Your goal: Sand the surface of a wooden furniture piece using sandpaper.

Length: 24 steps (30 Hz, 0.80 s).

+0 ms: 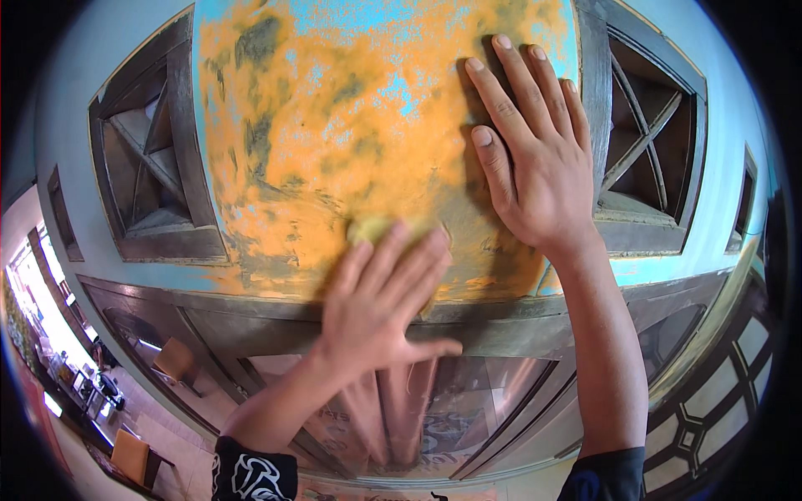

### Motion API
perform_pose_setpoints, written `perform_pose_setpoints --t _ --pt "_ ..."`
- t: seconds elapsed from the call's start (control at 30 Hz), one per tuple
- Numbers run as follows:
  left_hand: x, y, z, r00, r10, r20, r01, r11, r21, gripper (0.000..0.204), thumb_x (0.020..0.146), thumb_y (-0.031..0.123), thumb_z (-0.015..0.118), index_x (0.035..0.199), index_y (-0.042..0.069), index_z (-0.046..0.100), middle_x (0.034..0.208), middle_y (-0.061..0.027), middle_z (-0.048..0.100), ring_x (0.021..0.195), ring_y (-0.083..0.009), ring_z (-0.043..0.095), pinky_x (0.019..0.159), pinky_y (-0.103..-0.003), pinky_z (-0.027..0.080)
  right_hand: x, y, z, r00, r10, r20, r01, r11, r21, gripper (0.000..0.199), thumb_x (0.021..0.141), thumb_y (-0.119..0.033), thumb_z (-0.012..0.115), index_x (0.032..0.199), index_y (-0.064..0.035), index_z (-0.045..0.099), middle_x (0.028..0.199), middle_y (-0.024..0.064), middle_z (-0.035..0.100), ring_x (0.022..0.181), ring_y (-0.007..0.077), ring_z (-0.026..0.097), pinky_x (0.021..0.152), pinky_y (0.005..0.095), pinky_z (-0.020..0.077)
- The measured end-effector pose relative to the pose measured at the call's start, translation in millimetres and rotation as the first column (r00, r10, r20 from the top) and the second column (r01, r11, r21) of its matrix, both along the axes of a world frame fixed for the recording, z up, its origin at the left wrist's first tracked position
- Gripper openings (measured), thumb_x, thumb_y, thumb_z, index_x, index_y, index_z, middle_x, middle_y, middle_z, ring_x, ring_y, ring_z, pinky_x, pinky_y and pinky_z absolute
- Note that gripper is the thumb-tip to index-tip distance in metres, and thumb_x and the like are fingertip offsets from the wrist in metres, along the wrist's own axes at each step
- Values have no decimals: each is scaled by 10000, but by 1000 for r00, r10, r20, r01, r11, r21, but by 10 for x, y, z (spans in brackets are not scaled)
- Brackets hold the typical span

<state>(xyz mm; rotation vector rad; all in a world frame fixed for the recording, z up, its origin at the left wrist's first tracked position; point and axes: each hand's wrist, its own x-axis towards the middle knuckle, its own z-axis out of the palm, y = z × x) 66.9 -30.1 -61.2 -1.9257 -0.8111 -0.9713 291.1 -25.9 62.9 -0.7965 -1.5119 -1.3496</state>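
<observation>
The right hand (543, 179) lay flat at two o'clock, its fingers (522, 96) spread toward eleven, while the blurred left hand (368, 313) angled its fingers toward one, thumb (436, 347) out toward three; forearms (614, 367) rose from five and seven.

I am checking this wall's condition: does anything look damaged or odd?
Yes: the orange patch between the left frame and right frame looks uneven, with blue spots and dark smudges, unlike the plain pale-blue wall.

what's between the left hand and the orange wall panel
A yellowish pad, partly hidden by the left hand, lies against the orange-patched wall panel in the head view.
</observation>
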Motion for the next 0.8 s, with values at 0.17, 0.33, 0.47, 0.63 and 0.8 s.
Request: perform_pose_setpoints --t 0.17,0.33,0.47,0.63,0.8 --pt "-121 15 483 994 -13 108 5 997 72 1041 854 910 467 1539 133 556 1671 -59 443 1568 -345 346 1266 -522 201 4 -11 1 1000 -6 -5 6 1000 -18 503 1062 -364 529 1552 -254 538 1650 51 451 1532 328 386 1256 518 263" --pt "-7 -1 173 993 -29 115 23 998 51 1040 853 911 470 1540 135 554 1675 -59 436 1570 -340 344 1265 -526 209 -3 0 2 1000 -6 -6 6 1000 -5 504 1061 -356 530 1555 -250 535 1652 54 448 1536 324 382 1257 516 262" --pt "-70 -26 345 998 -36 -57 34 999 -30 1062 837 907 504 1555 126 531 1685 -55 419 1580 -336 324 1266 -522 195 -6 -1 8 1000 0 -4 0 1000 -5 504 1061 -351 528 1554 -244 535 1652 58 448 1536 325 381 1255 517 261" --pt "-83 -46 468 999 31 37 -31 999 24 1130 814 929 491 1577 95 496 1682 -68 420 1572 -351 324 1264 -510 210 31 -39 -11 1000 -3 -9 2 1000 -26 496 1054 -351 543 1536 -237 556 1639 63 466 1530 329 391 1248 521 271" --pt "-98 18 -57 968 -63 -242 68 998 12 1129 814 933 474 1581 104 494 1682 -59 421 1571 -322 334 1270 -498 203 -46 -1 3 1000 26 -8 -26 1000 -17 491 1057 -360 536 1535 -248 559 1642 56 464 1530 330 392 1250 515 267"
